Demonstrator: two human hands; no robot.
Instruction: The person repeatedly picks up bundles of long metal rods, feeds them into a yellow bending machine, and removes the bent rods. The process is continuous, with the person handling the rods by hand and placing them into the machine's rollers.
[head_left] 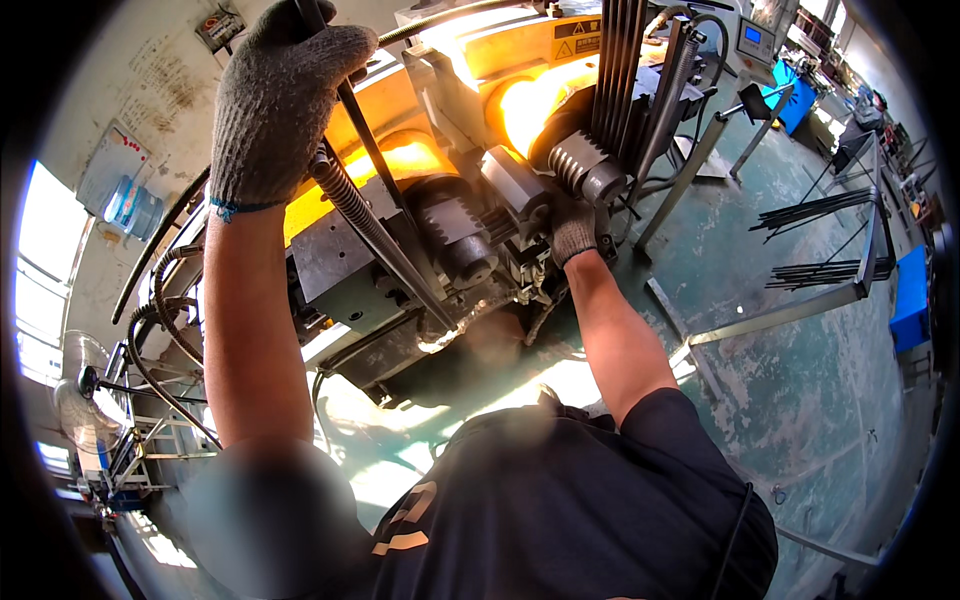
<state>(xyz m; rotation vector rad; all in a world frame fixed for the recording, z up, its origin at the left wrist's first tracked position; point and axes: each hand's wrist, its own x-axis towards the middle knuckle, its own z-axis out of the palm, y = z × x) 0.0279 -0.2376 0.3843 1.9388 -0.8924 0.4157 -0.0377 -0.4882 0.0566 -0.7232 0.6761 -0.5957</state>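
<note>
My left hand (280, 100), in a grey knit glove, is raised at the upper left and closed around a long dark metal rod (368, 138). The rod slants down toward the machine's ribbed rollers. Low among the machine parts, my right hand (573, 230), also gloved, is beside a hexagonal metal block (514, 182); its fingers are mostly hidden. A ribbed roller (585, 165) is just above the right hand, and a second roller (458, 232) lies to its left. A spring-wrapped bar (365, 215) passes below my left hand.
A bundle of dark rods (618, 75) stands upright on the yellow machine (550, 45). To the right, a metal rack (780, 322) carries more rods (825, 272). A fan (88, 385) is at the left, with hoses (160, 310) near the machine.
</note>
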